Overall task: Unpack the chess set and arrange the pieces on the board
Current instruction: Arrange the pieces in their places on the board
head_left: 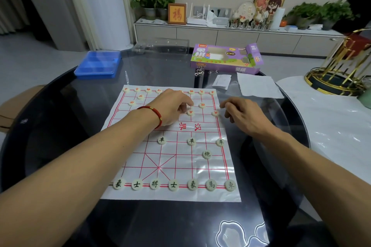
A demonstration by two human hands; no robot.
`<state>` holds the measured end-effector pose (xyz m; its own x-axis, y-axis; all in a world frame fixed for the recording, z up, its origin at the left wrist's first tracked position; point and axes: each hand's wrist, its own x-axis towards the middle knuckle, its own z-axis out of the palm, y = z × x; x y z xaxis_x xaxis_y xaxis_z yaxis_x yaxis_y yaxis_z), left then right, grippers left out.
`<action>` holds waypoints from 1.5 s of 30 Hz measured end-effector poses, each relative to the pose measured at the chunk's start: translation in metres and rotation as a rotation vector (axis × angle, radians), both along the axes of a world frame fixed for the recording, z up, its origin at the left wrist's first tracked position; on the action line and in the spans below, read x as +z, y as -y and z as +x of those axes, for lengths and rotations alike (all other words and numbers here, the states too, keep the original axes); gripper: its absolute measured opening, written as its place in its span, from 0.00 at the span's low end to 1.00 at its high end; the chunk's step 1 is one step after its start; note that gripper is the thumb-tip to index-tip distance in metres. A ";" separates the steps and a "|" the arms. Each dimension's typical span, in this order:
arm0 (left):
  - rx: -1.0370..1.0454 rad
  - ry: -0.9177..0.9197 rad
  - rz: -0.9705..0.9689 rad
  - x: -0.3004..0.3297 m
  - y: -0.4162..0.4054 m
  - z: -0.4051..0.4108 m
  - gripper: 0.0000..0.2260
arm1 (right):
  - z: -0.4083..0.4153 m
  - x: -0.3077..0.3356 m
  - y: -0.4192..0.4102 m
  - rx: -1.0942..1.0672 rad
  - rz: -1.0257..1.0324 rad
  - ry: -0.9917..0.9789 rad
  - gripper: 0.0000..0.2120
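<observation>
Lying flat on the dark glass table (60, 146), the board (170, 166) is a thin white sheet printed with a red grid, a diagonal cross in the near palace and two red characters across the middle band. The pieces are pale cream discs, marked either in black or in red.

Black-marked pieces, near half:
- Seven in the near row (173, 184), spaced along the bottom line.
- Three on the soldier line: left (161, 140), middle (191, 141), right (220, 142).
- One cannon (207, 154) just behind the two right-hand soldiers.
- Visible total: eleven. The left part of this half is covered by the left forearm.

Red-marked pieces, far half:
- Seven visible in the far row (148, 89); the left hand hides part of that row.
- Two near the left side (140, 96), (131, 103).
- Three toward the right: (202, 105), (190, 112), (215, 113).

The left hand (172, 106), with a red cord bracelet (156, 114) on its wrist, rests over the far half, fingers curled down just beside the red disc at the centre right; whether they grip anything cannot be told. The right hand (243, 114) hovers at the board's right edge, fingers loosely curled and holding nothing, near the rightmost red disc but apart from it.

Beyond the board lie one purple box (226, 60), one blue plastic tray (98, 64) and two white paper sheets (259, 86).
</observation>
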<state>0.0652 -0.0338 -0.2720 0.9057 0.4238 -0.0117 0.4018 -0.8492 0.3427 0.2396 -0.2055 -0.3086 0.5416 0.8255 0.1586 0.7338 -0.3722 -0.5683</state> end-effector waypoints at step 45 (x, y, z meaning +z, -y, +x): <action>0.199 0.032 0.160 -0.015 -0.070 -0.067 0.13 | -0.091 0.023 -0.112 0.334 -0.142 0.434 0.20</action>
<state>-0.0019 0.0367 -0.2869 0.8029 0.5882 0.0969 0.5579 -0.7987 0.2256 0.1489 -0.0940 -0.2851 0.1570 0.9704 0.1834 0.9802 -0.1304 -0.1490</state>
